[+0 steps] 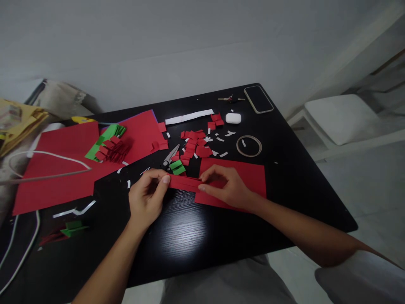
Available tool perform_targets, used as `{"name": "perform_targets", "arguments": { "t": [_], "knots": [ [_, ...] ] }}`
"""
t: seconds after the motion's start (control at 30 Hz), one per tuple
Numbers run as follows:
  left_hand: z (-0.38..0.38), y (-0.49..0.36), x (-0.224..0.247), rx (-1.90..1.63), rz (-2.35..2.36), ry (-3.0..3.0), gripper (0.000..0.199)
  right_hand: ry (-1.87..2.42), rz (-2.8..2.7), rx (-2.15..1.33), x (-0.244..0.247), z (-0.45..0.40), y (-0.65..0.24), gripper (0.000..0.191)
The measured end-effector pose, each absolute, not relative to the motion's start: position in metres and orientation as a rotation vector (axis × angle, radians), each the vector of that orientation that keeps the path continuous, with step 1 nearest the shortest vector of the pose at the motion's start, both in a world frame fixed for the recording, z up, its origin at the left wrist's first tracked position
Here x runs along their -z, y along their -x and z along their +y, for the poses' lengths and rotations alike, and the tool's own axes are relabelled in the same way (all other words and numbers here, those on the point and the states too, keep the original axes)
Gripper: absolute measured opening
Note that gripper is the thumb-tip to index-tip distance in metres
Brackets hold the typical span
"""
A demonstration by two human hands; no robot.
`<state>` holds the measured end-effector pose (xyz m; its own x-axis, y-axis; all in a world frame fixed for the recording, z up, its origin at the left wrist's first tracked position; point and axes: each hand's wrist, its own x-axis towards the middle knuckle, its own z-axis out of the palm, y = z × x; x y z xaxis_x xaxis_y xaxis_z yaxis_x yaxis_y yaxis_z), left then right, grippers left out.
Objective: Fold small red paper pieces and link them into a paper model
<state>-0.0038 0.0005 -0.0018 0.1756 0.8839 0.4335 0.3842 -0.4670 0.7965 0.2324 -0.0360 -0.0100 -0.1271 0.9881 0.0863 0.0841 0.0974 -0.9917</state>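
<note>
A folded strip of red paper (184,183) is stretched between my two hands, just above the black table. My left hand (147,194) pinches its left end between thumb and fingers. At the other end, my right hand (223,185) grips the strip with thumb and forefinger. Beneath my right hand lies a flat red sheet (253,181). Just beyond the strip are a small folded green paper piece (177,167) and a pair of scissors (171,155), its handles partly covered. Small red paper pieces (191,143) are heaped behind them.
Large red sheets (63,160) cover the table's left side, with folded green paper (106,141) on top. A white cable (50,155) crosses there. Toward the back right are a tape roll (249,155), white earbud case (233,118), keys (232,99) and phone (258,99).
</note>
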Motion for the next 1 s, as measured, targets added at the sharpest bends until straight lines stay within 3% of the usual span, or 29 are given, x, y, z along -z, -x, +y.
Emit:
{"name": "perform_targets", "arguments": {
  "t": [0.3, 0.63, 1.0],
  "knots": [
    [0.0009, 0.0004, -0.001, -1.161, 1.145, -2.103, 0.006, 1.225, -1.58, -1.11, 0.0086, -0.0346, -0.2329, 0.011],
    [0.0005, 0.0013, -0.0029, -1.152, 1.123, -2.168, 0.006, 1.364, -1.456, -1.288, 0.0111, -0.0329, -0.232, 0.018],
    [0.0029, 0.0056, -0.0039, -1.148, 1.236, -2.071, 0.008, 1.177, -1.363, -1.439, 0.0128, -0.033, -0.2342, 0.023]
  ]
}}
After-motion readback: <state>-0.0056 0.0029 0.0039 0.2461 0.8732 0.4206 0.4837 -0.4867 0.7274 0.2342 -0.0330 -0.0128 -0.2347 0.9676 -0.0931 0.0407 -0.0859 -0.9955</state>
